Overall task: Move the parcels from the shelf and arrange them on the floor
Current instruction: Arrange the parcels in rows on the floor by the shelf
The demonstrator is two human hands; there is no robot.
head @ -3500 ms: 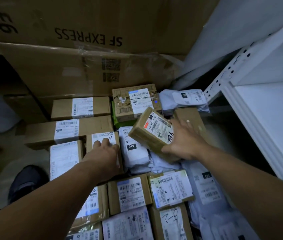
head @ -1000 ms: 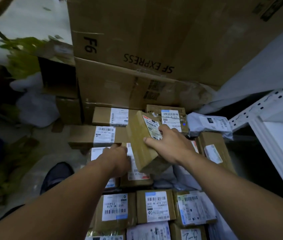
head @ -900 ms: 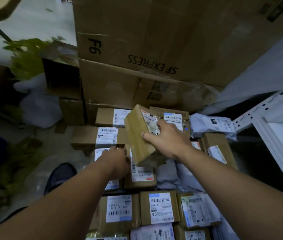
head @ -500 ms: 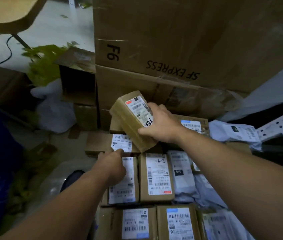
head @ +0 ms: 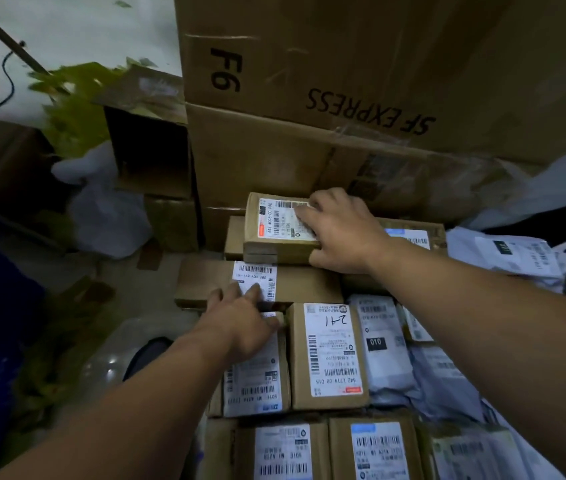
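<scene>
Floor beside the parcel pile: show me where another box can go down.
Bare floor lies left of the long brown cardboard box, bordered by the white plastic bag behind and the dark shoe in front. Rightward, labelled brown boxes and grey mailer bags pack edge to edge, no gap.

Parcels [head: 326, 348] lie packed edge to edge across the middle, so the open way in is from above. Two big cartons [head: 343, 150] wall off the far side, touching the back row. Bare floor [head: 118, 268] opens on the left, with a shoe [head: 146, 355] near and a white bag [head: 108, 216] and open box [head: 149, 150] farther off. Mailers [head: 503, 251] crowd the right.
</scene>
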